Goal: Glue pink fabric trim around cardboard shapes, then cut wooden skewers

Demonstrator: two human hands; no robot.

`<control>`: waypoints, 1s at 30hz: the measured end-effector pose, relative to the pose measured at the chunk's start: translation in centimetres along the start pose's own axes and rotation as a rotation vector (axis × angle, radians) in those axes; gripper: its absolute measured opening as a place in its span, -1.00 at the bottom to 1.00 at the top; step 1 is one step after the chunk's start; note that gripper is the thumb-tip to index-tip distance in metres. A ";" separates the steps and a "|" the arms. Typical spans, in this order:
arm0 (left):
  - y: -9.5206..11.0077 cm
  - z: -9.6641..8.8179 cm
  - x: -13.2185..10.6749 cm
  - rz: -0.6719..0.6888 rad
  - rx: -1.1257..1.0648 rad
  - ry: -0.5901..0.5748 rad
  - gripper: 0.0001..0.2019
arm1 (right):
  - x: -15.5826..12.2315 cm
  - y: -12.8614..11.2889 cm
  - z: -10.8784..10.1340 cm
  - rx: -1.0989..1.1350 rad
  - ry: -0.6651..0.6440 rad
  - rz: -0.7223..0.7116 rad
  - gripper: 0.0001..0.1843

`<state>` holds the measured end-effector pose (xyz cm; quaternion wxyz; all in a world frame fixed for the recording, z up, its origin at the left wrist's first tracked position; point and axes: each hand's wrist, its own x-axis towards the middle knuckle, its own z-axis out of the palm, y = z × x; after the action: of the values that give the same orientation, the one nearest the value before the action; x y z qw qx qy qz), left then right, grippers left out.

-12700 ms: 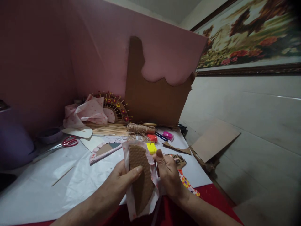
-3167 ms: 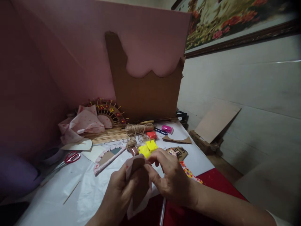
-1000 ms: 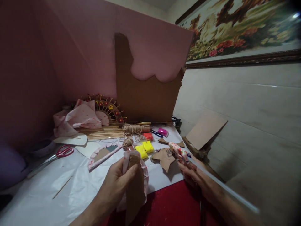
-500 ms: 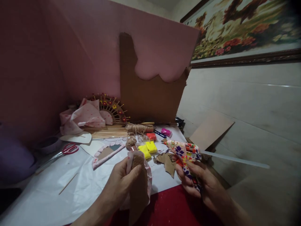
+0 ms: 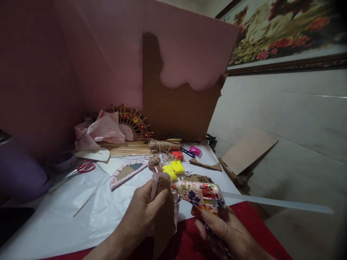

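My left hand (image 5: 142, 211) is closed on a brown cardboard piece (image 5: 164, 220) edged with pink-spotted fabric, the thumb pressed over its face. In my right hand (image 5: 225, 231) is a flower-patterned hot glue gun (image 5: 202, 193), gripped round its handle. A long clear glue stick (image 5: 279, 203) juts out of its back. The gun's orange nozzle points left, at the fabric-trimmed edge of the cardboard; whether it touches cannot be made out. Beyond my hands lies a half-round cardboard piece (image 5: 127, 173) with a pink fabric border.
Red-handled scissors (image 5: 86, 166), a thin stick (image 5: 83, 205), yellow packets (image 5: 177, 167), twine (image 5: 164, 146) and bamboo sticks (image 5: 121, 148) lie on the white sheet (image 5: 62, 220). A decorated fan shape (image 5: 135, 121) and cut cardboard (image 5: 173, 112) stand behind. A purple object (image 5: 21, 169) is at left.
The glue gun has moved left and down, from above the cardboard scraps to the edge of the held piece. My left hand keeps its hold. The view has shifted slightly.
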<state>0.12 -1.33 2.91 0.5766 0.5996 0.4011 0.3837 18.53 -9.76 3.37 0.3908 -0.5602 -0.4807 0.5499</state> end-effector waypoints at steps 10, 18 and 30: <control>-0.2 -0.1 -0.2 0.083 0.114 -0.027 -0.86 | -0.1 -1.8 1.0 -0.136 0.069 -0.078 -0.52; -0.1 0.0 -0.1 0.093 0.141 -0.020 -0.87 | 0.1 -1.3 0.7 -0.165 0.111 -0.077 -0.56; -0.2 -0.1 -0.2 0.088 0.151 -0.033 -0.87 | 0.0 -1.2 0.5 -0.239 0.186 -0.131 -0.60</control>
<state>-0.07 -1.43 2.70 0.5187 0.6646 0.3928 0.3675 17.94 -9.52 4.46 0.3991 -0.6187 -0.5398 0.4081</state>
